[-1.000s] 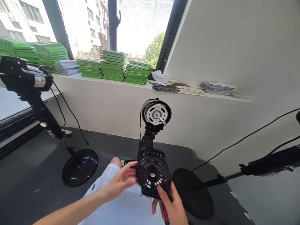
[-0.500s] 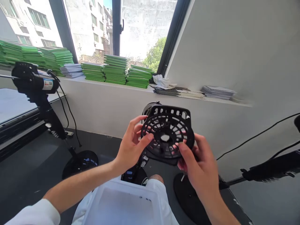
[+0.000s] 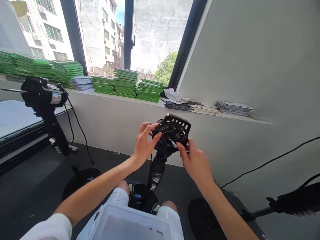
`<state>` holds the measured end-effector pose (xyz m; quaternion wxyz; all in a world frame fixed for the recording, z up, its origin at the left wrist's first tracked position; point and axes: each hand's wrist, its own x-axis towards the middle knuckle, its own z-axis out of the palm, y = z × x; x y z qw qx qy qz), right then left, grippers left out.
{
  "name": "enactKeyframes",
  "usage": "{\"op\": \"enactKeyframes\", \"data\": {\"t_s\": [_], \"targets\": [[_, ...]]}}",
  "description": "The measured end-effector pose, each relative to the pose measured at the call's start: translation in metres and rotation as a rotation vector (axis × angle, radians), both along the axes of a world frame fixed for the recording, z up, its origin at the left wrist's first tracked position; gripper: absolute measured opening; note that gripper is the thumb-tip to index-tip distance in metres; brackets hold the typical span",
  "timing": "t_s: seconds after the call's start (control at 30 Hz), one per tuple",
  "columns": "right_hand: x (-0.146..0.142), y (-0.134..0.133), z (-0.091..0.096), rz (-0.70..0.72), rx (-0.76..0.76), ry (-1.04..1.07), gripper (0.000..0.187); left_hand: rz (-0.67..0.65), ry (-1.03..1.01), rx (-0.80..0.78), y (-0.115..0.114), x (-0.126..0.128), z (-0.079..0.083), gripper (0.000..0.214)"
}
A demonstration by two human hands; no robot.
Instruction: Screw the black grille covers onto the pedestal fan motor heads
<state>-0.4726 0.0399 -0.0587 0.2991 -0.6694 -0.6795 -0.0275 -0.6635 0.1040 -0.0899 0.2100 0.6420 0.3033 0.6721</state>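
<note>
Between my hands is a black slotted plastic fan motor cover (image 3: 178,124), with a round grille and a row of slots along its top edge. It sits against the motor head of a black stand fan (image 3: 157,171), and the metal shaft (image 3: 172,142) sticks out through its centre hole. My left hand (image 3: 147,141) grips the cover's left rim, thumb on the front. My right hand (image 3: 192,156) holds the lower right rim, thumb near the shaft. The motor behind the cover is mostly hidden.
A white plastic tray (image 3: 135,223) rests on my lap. Another fan without a cover (image 3: 43,96) stands at left, and a third stand (image 3: 295,200) leans in at right. Green stacks (image 3: 126,83) and grey sheets (image 3: 235,108) line the windowsill. A cable (image 3: 270,161) runs along the right wall.
Both hands have carried the cover forward, away from me, onto the fan's motor head. The shaft now pokes through the hole, which showed open before. The view has tilted slightly.
</note>
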Motion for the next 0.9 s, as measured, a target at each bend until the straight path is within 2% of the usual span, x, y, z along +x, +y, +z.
{"op": "enactKeyframes", "data": {"t_s": [0.07, 0.13, 0.2, 0.3, 0.47, 0.6, 0.9], "targets": [[0.001, 0.006, 0.003, -0.114, -0.029, -0.177, 0.055, 0.015, -0.017, -0.020, 0.006, 0.006, -0.004, 0.026], [0.003, 0.013, 0.004, -0.165, -0.080, -0.234, 0.059, -0.019, -0.076, -0.076, 0.011, 0.014, -0.013, 0.024], [0.007, 0.022, 0.003, -0.136, -0.129, -0.185, 0.065, -0.060, -0.149, -0.115, 0.016, 0.021, -0.024, 0.023], [0.014, 0.030, -0.004, 0.006, -0.145, -0.014, 0.075, -0.107, -0.165, -0.136, 0.024, 0.027, -0.033, 0.029], [0.016, 0.034, -0.014, 0.177, -0.088, 0.241, 0.084, -0.236, -0.068, -0.127, 0.037, 0.029, -0.022, 0.053], [0.015, 0.034, -0.017, 0.197, -0.087, 0.298, 0.083, -0.250, -0.083, -0.126, 0.042, 0.036, -0.016, 0.057], [0.016, 0.034, -0.018, 0.215, -0.069, 0.338, 0.076, -0.225, -0.083, -0.109, 0.043, 0.039, -0.017, 0.061]]}}
